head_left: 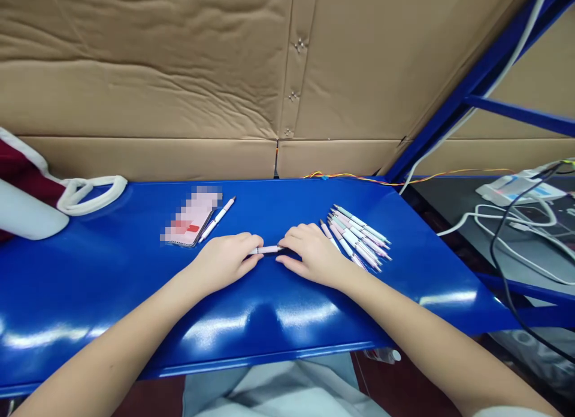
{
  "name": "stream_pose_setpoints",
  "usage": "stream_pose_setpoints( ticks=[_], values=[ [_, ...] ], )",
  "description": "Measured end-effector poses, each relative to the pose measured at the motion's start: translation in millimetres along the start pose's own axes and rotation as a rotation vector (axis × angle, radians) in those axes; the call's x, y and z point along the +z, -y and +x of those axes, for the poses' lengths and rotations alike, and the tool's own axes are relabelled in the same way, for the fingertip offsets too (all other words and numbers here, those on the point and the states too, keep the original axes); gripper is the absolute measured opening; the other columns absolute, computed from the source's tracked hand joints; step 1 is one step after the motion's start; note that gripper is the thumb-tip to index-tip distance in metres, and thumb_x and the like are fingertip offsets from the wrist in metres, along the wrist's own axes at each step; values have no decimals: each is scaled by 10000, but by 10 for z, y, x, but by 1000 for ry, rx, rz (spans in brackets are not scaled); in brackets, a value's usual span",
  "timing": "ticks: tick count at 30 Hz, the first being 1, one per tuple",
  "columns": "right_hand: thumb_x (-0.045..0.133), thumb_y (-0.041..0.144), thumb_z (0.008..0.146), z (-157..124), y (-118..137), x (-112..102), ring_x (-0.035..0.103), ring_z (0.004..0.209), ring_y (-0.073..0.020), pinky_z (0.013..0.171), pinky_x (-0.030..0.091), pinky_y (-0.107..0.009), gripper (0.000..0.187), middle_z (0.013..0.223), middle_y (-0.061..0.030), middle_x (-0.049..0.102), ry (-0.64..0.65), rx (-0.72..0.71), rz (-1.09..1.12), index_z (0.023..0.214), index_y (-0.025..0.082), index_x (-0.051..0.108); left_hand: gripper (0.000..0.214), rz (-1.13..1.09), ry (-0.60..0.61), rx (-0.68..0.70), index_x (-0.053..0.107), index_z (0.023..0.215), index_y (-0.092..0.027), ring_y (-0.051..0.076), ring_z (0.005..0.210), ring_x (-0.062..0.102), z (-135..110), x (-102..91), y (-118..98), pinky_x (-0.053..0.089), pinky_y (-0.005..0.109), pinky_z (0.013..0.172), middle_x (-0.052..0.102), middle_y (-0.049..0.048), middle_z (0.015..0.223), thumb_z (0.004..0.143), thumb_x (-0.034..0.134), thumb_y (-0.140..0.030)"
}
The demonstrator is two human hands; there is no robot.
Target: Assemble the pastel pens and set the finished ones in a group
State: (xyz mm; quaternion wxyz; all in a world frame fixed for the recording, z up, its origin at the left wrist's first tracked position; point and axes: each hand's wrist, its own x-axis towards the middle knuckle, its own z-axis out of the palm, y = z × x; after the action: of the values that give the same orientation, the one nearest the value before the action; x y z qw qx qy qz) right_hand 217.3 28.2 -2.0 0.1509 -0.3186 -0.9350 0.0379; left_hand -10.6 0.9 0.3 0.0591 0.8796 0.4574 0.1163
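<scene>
1. Flattened tan cardboard sheets [148,63] cover the wall ahead of you, and a blue steel shelf frame [471,93] slants up on your right. Thin orange-and-yellow wires [359,178] run along the far edge of the glossy blue metal table [90,285].
2. At the table's left end lies a maroon-and-white cloth bag [27,183] with a looped white fabric handle [92,195].
3. Your left hand [224,262] and right hand [312,255] meet near the middle of the table, just apart, with a slim white-and-pink pen [266,250] lying level between them.
4. Your left grip is closed on the near end of that pen, fingertips curled around it. Your right grip is closed on the other end, with fingers above and below it. A dark patch lies under the pen, but you cannot tell whether it is shadow or part of the pen.
5. Just right of your right hand, a fanned bundle of white, pink and mint-green pens [359,237] lies on the table, touching your wrist side.
6. Left of your hands, a pixel-blurred, phone-shaped slab [191,216] lies flat, with a single white-and-pink pen [217,219] touching its right edge.
7. Off the table to your right, tangled white cables [512,225] and a black cable [498,267] spread around a flat white device [516,189].
</scene>
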Motion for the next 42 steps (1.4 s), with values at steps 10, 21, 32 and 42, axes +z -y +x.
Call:
stream_pose_setpoints(
  ticks=[10, 21, 32, 42],
  values=[
    [416, 253, 961, 2, 2, 1, 513, 783, -158, 739, 326, -291, 228, 816, -41, 609, 55, 54, 251, 847, 158, 589, 229, -32, 8, 51, 602, 1001, -228, 150, 811, 632, -13, 15, -8, 460, 252, 730, 662, 9, 916, 950, 405, -332],
    [397, 240, 965, -7, 1, 7, 540, 802, -160, 753, 342, -304, 223, 848, -46, 628, 71, 78, 270, 886, 165, 592, 276, -23, 4, 49, 619, 1030, -220, 164, 846, 645, -14, 15, -9, 482, 273, 765, 684, 25, 952, 958, 380, -339],
    [434, 210, 940, -7, 12, 11, 549, 826, -174, 781, 378, -318, 161, 875, -64, 626, 50, 46, 253, 911, 159, 585, 273, -33, 2, 54, 632, 1009, -220, 160, 815, 645, -14, 25, 3, 479, 264, 731, 685, 21, 921, 949, 392, -337],
    [421, 207, 943, -4, 32, 32, 558, 819, -173, 780, 381, -319, 159, 880, -67, 623, 40, 70, 266, 929, 157, 572, 259, -25, 13, 46, 628, 1021, -223, 162, 812, 643, -9, 9, -6, 478, 265, 732, 680, 21, 907, 942, 401, -321]
  ],
)
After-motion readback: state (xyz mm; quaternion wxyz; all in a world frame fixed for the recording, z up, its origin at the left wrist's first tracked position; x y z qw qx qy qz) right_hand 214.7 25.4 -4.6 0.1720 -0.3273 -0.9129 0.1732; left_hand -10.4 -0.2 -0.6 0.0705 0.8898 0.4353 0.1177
